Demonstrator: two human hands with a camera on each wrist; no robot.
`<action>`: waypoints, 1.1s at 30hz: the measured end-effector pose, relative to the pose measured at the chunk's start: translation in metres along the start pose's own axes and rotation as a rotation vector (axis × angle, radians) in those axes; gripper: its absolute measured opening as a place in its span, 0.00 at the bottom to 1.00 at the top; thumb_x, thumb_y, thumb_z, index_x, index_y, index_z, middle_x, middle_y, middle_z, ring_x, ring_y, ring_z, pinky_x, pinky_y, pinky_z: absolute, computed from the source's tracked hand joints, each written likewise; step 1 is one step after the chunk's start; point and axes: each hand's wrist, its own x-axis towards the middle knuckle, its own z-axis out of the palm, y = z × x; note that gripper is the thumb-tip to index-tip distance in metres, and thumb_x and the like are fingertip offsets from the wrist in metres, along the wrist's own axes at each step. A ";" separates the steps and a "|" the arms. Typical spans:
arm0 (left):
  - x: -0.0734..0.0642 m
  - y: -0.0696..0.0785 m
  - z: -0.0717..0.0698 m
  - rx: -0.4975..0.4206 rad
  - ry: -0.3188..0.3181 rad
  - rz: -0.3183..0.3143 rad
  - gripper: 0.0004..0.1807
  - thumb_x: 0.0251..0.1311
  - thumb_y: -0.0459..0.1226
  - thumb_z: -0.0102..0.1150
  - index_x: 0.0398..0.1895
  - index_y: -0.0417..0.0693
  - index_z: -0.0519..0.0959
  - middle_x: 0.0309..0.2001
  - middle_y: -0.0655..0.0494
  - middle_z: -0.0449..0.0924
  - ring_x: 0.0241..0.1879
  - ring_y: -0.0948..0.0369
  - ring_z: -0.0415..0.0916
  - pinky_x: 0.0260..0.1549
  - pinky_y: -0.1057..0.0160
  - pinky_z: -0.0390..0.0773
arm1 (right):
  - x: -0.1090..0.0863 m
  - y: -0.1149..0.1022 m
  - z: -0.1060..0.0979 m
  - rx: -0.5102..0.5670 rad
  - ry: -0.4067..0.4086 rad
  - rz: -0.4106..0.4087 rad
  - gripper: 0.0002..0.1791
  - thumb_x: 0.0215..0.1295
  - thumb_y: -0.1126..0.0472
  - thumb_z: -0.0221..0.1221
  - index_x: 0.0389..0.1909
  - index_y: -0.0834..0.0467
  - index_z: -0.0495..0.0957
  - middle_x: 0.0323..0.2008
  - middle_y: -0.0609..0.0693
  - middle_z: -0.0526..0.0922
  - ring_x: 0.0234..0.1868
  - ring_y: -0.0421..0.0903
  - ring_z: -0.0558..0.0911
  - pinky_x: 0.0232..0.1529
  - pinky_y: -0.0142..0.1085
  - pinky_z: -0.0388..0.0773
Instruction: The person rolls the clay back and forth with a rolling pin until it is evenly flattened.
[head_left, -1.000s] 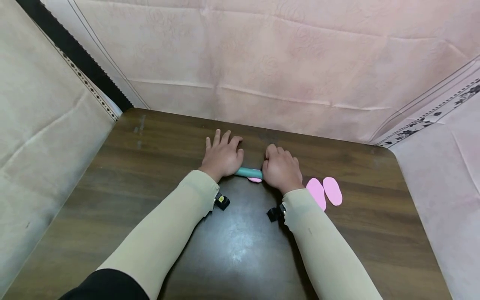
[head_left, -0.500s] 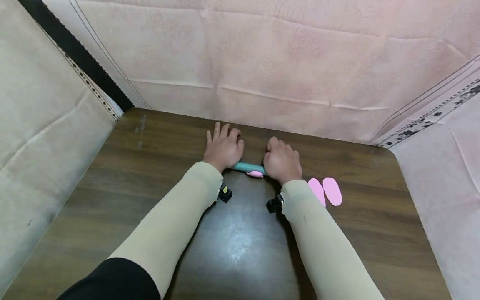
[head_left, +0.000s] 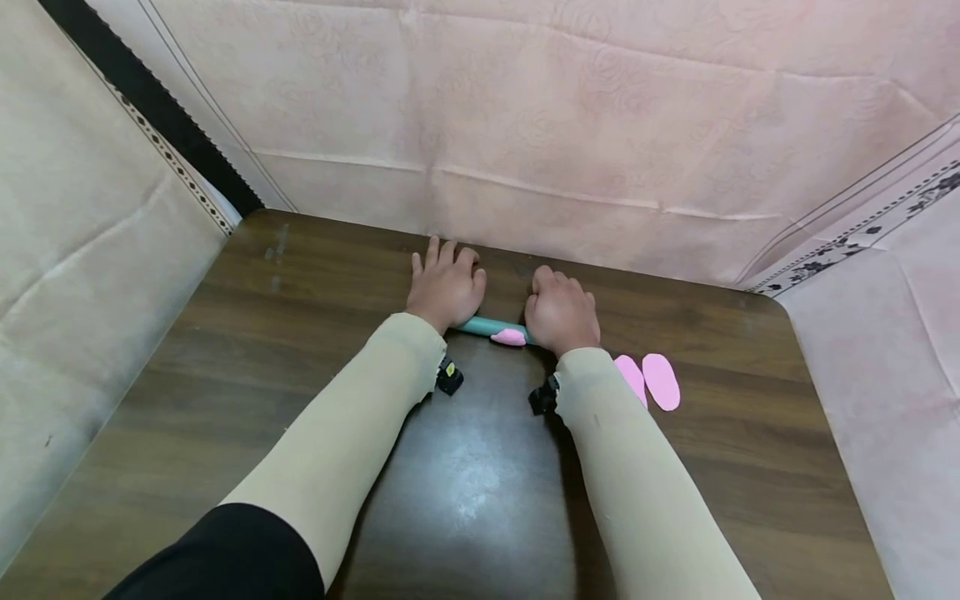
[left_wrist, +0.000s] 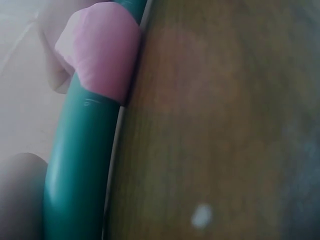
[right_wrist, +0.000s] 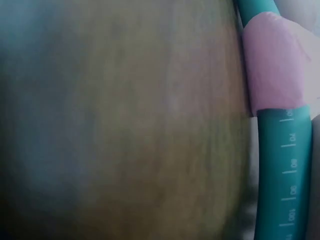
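Note:
A teal rolling pin (head_left: pixel 477 326) with scale marks along one end lies crosswise on the table between my hands. A flattened pink clay-like piece (left_wrist: pixel 106 52) curls around its middle and clings to it. My left hand (head_left: pixel 446 286) rests palm down on the pin's left end, fingers spread and stretched forward. Over the right end lies my right hand (head_left: pixel 561 310), its fingers bent down ahead of the pin and their tips hidden. Both ends of the pin are hidden under the hands. In the right wrist view the pink piece (right_wrist: pixel 274 62) sits beside the printed scale.
Two flat pink ovals (head_left: pixel 661 382) lie right of my right hand, one partly behind the sleeve. The brown wooden table (head_left: pixel 300 400) ends at pale cloth (head_left: pixel 525 125) behind. Small cameras (head_left: pixel 450 377) sit at my wrists.
Both hands have moved forward, away from me. The rolling pin has rolled a shorter way forward beneath them, and more of the pink piece shows on its near side.

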 end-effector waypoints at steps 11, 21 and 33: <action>-0.004 0.002 -0.003 0.018 -0.047 -0.004 0.32 0.90 0.59 0.35 0.88 0.65 0.65 0.95 0.52 0.37 0.94 0.43 0.24 0.89 0.30 0.32 | 0.003 0.004 0.004 -0.003 0.002 -0.018 0.19 0.87 0.52 0.41 0.66 0.51 0.75 0.77 0.58 0.70 0.83 0.63 0.63 0.82 0.62 0.64; -0.014 0.001 0.001 0.043 -0.118 0.023 0.37 0.88 0.65 0.31 0.94 0.72 0.52 0.95 0.55 0.27 0.93 0.44 0.18 0.88 0.31 0.26 | -0.006 0.002 0.001 0.013 -0.134 0.021 0.37 0.90 0.44 0.36 0.95 0.40 0.45 0.95 0.54 0.41 0.94 0.62 0.34 0.91 0.68 0.38; -0.043 0.003 -0.002 0.030 -0.116 0.039 0.36 0.88 0.64 0.32 0.94 0.73 0.53 0.95 0.51 0.34 0.93 0.41 0.22 0.87 0.28 0.26 | -0.030 -0.006 0.004 -0.013 -0.150 -0.004 0.39 0.90 0.41 0.35 0.95 0.39 0.37 0.95 0.53 0.38 0.94 0.63 0.34 0.90 0.70 0.38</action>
